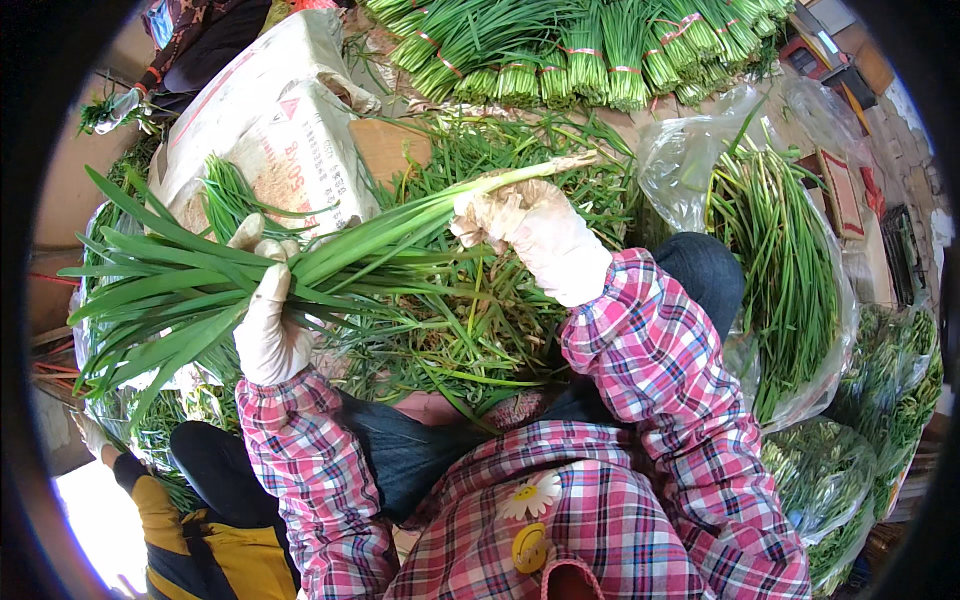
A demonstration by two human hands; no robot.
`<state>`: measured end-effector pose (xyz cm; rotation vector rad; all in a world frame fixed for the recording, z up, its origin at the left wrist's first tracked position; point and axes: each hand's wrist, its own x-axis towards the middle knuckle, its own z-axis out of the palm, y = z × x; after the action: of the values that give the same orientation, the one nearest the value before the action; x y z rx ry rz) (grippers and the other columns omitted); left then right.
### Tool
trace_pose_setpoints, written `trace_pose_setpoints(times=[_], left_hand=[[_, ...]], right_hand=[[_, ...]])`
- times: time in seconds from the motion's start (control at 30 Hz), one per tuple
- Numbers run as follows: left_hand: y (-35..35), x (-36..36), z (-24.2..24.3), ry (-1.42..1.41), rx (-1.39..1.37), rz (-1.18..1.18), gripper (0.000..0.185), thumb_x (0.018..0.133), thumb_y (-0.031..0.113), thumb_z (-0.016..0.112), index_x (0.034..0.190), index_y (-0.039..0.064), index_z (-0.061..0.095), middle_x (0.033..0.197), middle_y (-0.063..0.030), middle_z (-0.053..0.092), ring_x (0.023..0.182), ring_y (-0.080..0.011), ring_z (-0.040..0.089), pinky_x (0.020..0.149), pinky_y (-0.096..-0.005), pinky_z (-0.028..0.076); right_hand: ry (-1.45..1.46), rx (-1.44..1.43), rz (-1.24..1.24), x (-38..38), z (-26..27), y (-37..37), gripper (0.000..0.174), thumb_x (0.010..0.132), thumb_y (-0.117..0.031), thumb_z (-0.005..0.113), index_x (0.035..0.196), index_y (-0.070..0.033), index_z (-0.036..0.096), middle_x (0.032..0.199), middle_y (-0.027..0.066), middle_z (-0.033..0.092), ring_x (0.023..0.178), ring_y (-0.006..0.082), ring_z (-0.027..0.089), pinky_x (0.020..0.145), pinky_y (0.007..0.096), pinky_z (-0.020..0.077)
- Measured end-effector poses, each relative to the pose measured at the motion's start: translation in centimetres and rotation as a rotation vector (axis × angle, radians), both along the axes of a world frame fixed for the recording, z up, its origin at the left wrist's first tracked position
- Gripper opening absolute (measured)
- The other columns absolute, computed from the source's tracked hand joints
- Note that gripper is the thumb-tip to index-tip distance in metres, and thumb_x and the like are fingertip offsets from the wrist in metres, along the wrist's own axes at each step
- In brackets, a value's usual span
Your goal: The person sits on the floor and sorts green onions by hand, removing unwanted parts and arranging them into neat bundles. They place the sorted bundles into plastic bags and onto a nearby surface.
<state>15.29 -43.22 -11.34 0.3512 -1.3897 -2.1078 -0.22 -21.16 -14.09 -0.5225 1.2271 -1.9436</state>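
Observation:
My left hand (270,307), in a pale thin glove, is closed around a bunch of long flat green leaves (172,277), likely garlic chives, whose tips fan out to the left. My right hand (525,225), in a soiled pale glove, grips the whitish stem end of one or a few stalks (480,184) that run across to the bunch. Loose leaves and trimmings (465,322) lie heaped below both hands. A small bunch of green leaves (229,195) rests on a printed white woven sack (255,90) beyond my left hand.
Bundles tied with red bands (585,67) are piled at the far side. To the right, long greens lie in an open clear plastic bag (787,277), near more filled bags (817,472). Co-workers sit lower left, in a yellow and black top (217,555), and upper left (217,45).

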Motion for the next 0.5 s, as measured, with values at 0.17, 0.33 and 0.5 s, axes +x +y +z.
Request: trace_pose_setpoints(times=[0.17,0.33,0.5], left_hand=[[-1.2,0.1,0.1,-0.122,0.247,0.159,0.032,0.089,0.004,0.06,0.121,0.006,0.053,0.095,-0.007,0.064,0.087,-0.0175,0.063,0.082,-0.037,0.056],[-2.6,0.7,-0.3,-0.122,0.284,0.214,0.019,0.09,0.008,0.061,0.109,0.006,0.058,0.096,-0.007,0.065,0.089,-0.0192,0.063,0.089,-0.0404,0.052],[-3.5,1.3,0.2,-0.142,0.258,0.232,0.02,0.092,0.012,0.059,0.112,0.006,0.058,0.1,-0.0084,0.064,0.095,-0.0208,0.062,0.086,-0.0369,0.053]], right_hand=[[0.108,0.112,0.064,0.7,0.1,0.1,0.022,0.087,-0.02,0.067,0.101,-0.004,0.062,0.085,0.003,0.066,0.077,0.0105,0.059,0.068,0.0252,0.0477],[0.27,0.152,0.052,0.8,0.5,0.2,0.022,0.086,-0.023,0.062,0.096,-0.004,0.068,0.08,0.0016,0.065,0.072,0.0077,0.056,0.063,0.0233,0.0451],[0.329,0.258,0.065,0.4,0.0,0.3,0.027,0.084,-0.03,0.06,0.091,-0.005,0.069,0.075,-0.0017,0.062,0.066,0.0065,0.05,0.058,0.0223,0.039]])
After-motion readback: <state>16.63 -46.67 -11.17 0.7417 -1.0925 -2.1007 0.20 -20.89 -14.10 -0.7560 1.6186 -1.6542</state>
